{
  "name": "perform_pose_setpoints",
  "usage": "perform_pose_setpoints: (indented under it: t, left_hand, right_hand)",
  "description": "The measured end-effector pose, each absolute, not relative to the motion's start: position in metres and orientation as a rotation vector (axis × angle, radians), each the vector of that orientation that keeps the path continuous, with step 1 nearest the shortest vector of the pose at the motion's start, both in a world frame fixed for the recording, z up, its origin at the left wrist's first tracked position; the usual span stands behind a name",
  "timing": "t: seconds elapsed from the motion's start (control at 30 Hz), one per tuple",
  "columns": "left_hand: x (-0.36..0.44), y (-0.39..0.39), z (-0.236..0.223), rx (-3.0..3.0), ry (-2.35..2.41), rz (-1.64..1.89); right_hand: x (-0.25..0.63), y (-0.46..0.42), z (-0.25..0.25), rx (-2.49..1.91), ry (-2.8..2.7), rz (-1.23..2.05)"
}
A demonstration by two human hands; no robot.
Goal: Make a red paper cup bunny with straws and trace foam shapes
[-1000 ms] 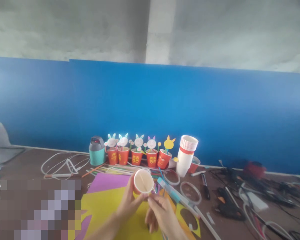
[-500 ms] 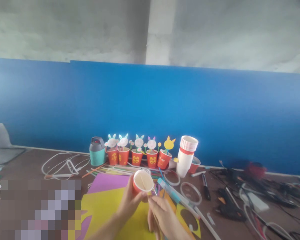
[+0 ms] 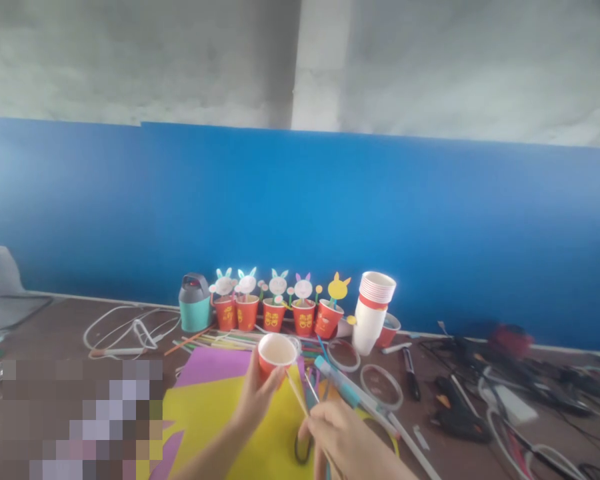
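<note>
My left hand [image 3: 257,393] is closed around a red paper cup [image 3: 277,353], its white open rim tilted toward me. My right hand [image 3: 335,427], lower and to the right, pinches a thin tan stick [image 3: 296,392]. The stick's upper end is close to the cup's lower right side; whether it touches is unclear. Partly hidden by my right hand are scissors [image 3: 303,451], with a dark handle loop showing. Yellow sheets [image 3: 215,413] and a purple sheet [image 3: 213,367] lie beneath my hands.
Several red cups with paper animal heads [image 3: 275,315] line the blue partition [image 3: 300,200]. A stack of paper cups [image 3: 373,320] stands right of them. Tape rolls [image 3: 381,388], a black marker [image 3: 411,373], a glue gun [image 3: 460,413] and cables lie to the right.
The stick has come out of the cup's inside as my right hand moved down and right. My left hand has shifted the cup slightly left and up.
</note>
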State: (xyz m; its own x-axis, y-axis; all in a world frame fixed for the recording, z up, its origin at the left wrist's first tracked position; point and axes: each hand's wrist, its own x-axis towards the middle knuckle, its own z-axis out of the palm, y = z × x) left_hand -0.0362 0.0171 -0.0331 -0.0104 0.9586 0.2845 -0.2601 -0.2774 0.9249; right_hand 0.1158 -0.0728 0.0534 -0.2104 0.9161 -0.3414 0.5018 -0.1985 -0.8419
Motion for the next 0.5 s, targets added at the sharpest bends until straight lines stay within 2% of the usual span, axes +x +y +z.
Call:
perform_pose_setpoints:
  t: [0.1, 0.3, 0.37, 0.43, 0.5]
  left_hand:
    - [-0.037, 0.018, -0.033, 1.178, 0.881, 1.515]
    - [-0.039, 0.016, -0.029, 1.151, 0.848, 1.496]
    - [-0.039, 0.015, -0.028, 1.144, 0.845, 1.497]
    - [-0.038, 0.013, -0.027, 1.133, 0.852, 1.493]
    - [-0.038, 0.012, -0.025, 1.123, 0.850, 1.484]
  right_hand:
    - [0.125, -0.077, 0.070, -1.593, -1.654, 1.519]
    - [0.156, -0.069, 0.072, -1.674, -1.831, 1.444]
    - [0.168, -0.059, 0.061, -1.875, -1.864, 1.171]
    - [0.176, -0.049, 0.050, -2.105, -1.934, 0.619]
    - [0.179, -0.042, 0.041, -2.258, -1.998, 0.224]
